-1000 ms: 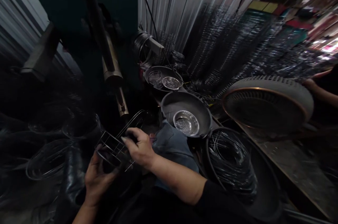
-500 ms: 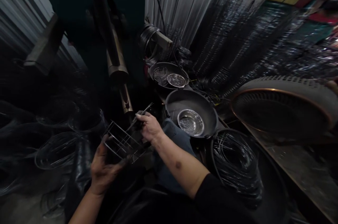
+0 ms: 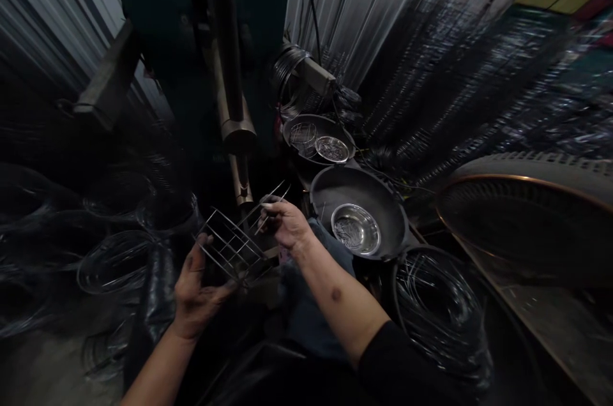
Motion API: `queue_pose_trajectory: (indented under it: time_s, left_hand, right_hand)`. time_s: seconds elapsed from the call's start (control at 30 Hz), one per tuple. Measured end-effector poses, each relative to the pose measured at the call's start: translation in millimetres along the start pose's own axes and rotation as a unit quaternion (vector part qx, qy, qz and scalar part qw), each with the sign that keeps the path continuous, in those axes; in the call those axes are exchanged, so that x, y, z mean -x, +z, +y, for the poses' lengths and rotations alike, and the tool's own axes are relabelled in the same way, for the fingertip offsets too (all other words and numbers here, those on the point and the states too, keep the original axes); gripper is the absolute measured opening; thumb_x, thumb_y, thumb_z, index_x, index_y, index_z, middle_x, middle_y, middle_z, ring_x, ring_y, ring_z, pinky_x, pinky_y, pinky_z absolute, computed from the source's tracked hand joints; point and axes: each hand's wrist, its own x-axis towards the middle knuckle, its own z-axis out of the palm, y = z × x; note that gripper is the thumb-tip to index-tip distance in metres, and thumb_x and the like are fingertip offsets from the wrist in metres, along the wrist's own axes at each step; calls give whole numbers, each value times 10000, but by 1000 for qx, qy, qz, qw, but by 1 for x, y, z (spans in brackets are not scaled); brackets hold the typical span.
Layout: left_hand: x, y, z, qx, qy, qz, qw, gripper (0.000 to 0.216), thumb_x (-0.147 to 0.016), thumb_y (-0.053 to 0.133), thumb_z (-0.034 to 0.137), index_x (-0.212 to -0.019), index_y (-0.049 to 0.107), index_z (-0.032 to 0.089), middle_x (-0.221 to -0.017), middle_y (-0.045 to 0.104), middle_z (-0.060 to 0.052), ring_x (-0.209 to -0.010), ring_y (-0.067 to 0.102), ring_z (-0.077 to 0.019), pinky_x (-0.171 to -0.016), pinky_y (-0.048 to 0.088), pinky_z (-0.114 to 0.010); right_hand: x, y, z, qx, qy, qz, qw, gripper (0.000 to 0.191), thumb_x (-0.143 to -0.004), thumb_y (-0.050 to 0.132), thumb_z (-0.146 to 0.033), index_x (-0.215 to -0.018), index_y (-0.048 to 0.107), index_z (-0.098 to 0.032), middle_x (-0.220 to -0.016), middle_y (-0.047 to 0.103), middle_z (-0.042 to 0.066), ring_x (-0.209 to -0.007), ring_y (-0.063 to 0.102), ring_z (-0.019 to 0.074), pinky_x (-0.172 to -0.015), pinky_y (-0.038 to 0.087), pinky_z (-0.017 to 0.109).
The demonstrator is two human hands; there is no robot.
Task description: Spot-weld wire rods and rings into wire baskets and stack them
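A small wire frame (image 3: 228, 249) of crossed thin rods is held from below and the left by my left hand (image 3: 197, 299), its thumb and fingers around the edge. My right hand (image 3: 286, 225) pinches a few thin wire pieces (image 3: 278, 191) at the frame's upper right side. Whether those wires touch the frame is hard to tell. Just above the hands, the brass-coloured lower arm (image 3: 241, 179) of a machine points down toward them, under a thicker cylindrical upper arm (image 3: 239, 131).
On my right stand dark round pans: one with a steel bowl (image 3: 368, 237) of small metal pieces, another (image 3: 293, 122) behind it, and one with coiled wire (image 3: 431, 304). A large round fan-like guard (image 3: 522, 221) is farther right. Wire hoops (image 3: 112, 265) lie on the left.
The view has shifted left, so the surroundings appear farther right. The wire frame has tilted to show its grid more squarely. Both hands keep their hold.
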Motion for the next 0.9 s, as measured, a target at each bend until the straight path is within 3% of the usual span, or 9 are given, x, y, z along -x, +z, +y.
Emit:
queue_pose_trajectory:
  time_s: [0.27, 0.4, 0.57, 0.7, 0.9]
  left_hand:
    - [-12, 4, 2, -41, 69, 17, 997, 915, -709, 743, 441, -1463, 294, 181, -1302, 517, -145, -1197, 511, -318, -1038, 423, -453]
    - [-16, 9, -3, -56, 79, 6, 995, 967, -710, 741, 458, -1489, 231, 198, -1309, 504, -155, -1162, 529, -320, -1005, 432, -448]
    - [-23, 14, -4, -47, 29, -20, 998, 949, -729, 702, 509, -1490, 215, 216, -1325, 477, -157, -1168, 520, -315, -1002, 426, -442]
    - [-29, 16, -4, -49, 36, -23, 998, 930, -731, 697, 527, -1479, 241, 214, -1312, 475, -165, -1168, 515, -312, -1003, 432, -452]
    - [-35, 24, -10, -51, 94, 9, 994, 931, -736, 714, 493, -1483, 238, 208, -1303, 495, -169, -1137, 543, -304, -967, 471, -462]
  right_hand:
    - [-8, 1, 1, -23, 26, 10, 999, 201, -658, 697, -146, -816, 575, -171, -635, 673, -1, -510, 617, 138, -460, 462, 228]
    - [-8, 5, -5, -91, 4, 35, 995, 94, -759, 596, -119, -733, 530, -180, -558, 611, -32, -367, 422, 59, -430, 395, 198]
    - [-7, 11, -10, -115, -14, 5, 993, 170, -837, 503, -101, -683, 520, -171, -558, 615, -22, -305, 219, 15, -415, 328, 185]
    - [-9, 15, -8, -116, -27, -3, 993, 180, -856, 492, -97, -692, 530, -161, -567, 629, -20, -299, 203, 6, -417, 324, 181]
    - [-15, 21, -6, -138, -71, 1, 988, 156, -800, 613, -117, -697, 506, -165, -526, 600, -57, -301, 246, 1, -418, 348, 165]
